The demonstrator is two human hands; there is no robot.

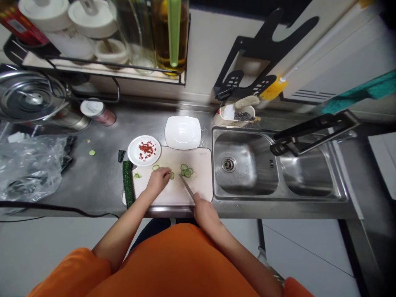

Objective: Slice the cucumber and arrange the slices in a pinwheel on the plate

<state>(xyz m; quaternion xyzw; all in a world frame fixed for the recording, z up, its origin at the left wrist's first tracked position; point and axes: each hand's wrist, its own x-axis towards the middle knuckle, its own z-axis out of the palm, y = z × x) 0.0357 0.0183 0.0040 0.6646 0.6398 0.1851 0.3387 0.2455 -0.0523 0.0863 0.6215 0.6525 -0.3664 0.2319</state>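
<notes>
My right hand (206,211) is closed around the handle of a kitchen knife (188,187), its blade slanting up and left over the white cutting board (202,165). The blade's tip lies close to a small pile of cucumber slices (186,170). Over the board's middle, the fingers of my left hand (159,180) are pinched together at the edge of a thin cucumber slice (171,175). Another slice (156,167) lies behind that hand, and green scraps (137,175) sit to its left. A dark green cucumber (128,181) rests along the board's left edge.
Behind the board stand a round plate of chopped red pieces (139,160) and a white rectangular dish (182,132). The double sink (247,187) adjoins on the right. Plastic bags (37,165) and a lidded jar (98,112) occupy the left; a bottle rack (108,68) hangs above.
</notes>
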